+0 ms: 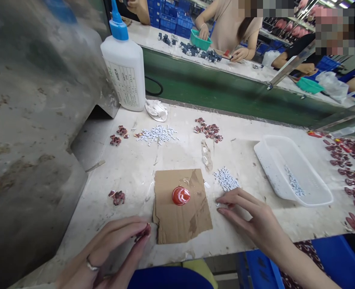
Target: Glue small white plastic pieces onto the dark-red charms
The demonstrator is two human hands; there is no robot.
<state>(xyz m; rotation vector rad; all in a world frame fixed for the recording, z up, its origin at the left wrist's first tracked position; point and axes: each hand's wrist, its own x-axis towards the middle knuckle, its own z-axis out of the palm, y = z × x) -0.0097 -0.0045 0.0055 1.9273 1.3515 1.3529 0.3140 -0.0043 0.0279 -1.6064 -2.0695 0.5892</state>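
My left hand (117,245) pinches a small dark-red piece (143,233) between thumb and fingers, left of a torn cardboard sheet (168,216). On that cardboard sits a small round red dish or cap (181,196) with a glossy surface. To the right of it, my right hand (249,210) has its thumb and index fingertips around a tiny white piece (217,204), low over the table. Just beyond those fingers lies a pile of small pale-blue-white pieces (226,179). A little cluster of dark-red pieces (117,197) rests beyond my left hand.
A glue bottle (125,72) with a blue cap stands at the back left by a metal housing (39,120). More pale pieces (159,134) and dark-red pieces (209,130) lie farther back. A white plastic tray (268,176) stands right. Other people work across the green partition (195,76).
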